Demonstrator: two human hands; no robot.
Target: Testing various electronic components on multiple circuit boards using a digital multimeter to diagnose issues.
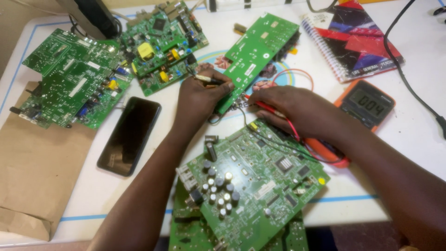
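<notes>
Leftmost, a green circuit board [69,79] lay beside a black phone [129,135]. The left hand [200,100] pinched a black probe [208,79] against the long green board [262,51] lying mid-table. Just beside it, the right hand [297,111] gripped a red probe [267,108] at that board's lower end. Farther right sat an orange multimeter [367,104] and a spiral notebook [353,37].

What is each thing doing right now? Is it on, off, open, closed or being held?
multimeter: on, screen shows digits
phone: screen dark, lying flat
notebook: closed
red probe: held in right hand
black probe: held in left hand
</notes>
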